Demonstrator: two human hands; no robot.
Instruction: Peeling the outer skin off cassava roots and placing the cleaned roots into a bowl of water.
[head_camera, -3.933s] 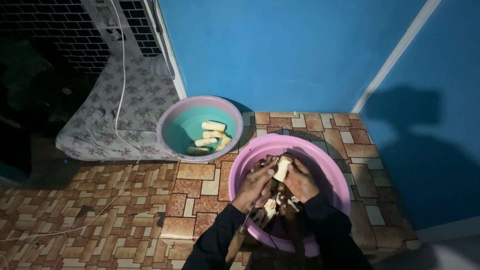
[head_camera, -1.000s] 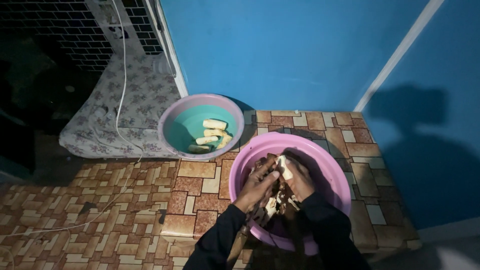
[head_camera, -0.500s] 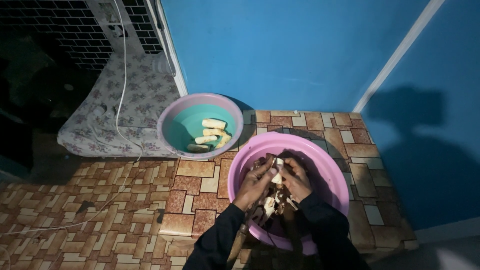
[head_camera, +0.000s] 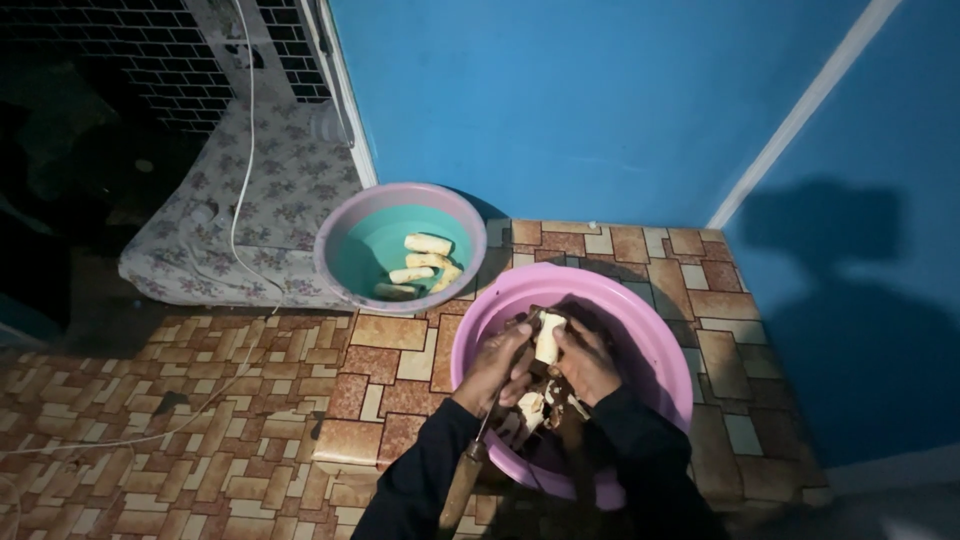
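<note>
Over a large pink basin (head_camera: 655, 340), both my hands grip a pale, partly peeled root piece (head_camera: 547, 338) that stands roughly upright between them. My left hand (head_camera: 497, 365) wraps it from the left and my right hand (head_camera: 588, 362) from the right. Brown peelings and another pale chunk (head_camera: 529, 408) lie in the basin under my hands. A wooden knife handle (head_camera: 461, 488) shows below my left forearm. I cannot tell whether either hand holds the knife. A smaller basin (head_camera: 400, 200), pink outside and teal inside, holds several peeled pale pieces (head_camera: 423, 262).
The floor is brown patterned tile (head_camera: 200, 420). A blue wall (head_camera: 600, 100) rises just behind the basins. A flowered mattress (head_camera: 250, 210) lies at the left with a white cable (head_camera: 238, 200) running over it onto the floor.
My hands have shifted slightly on the root piece inside the pink basin and it has turned a little. The basins have not moved.
</note>
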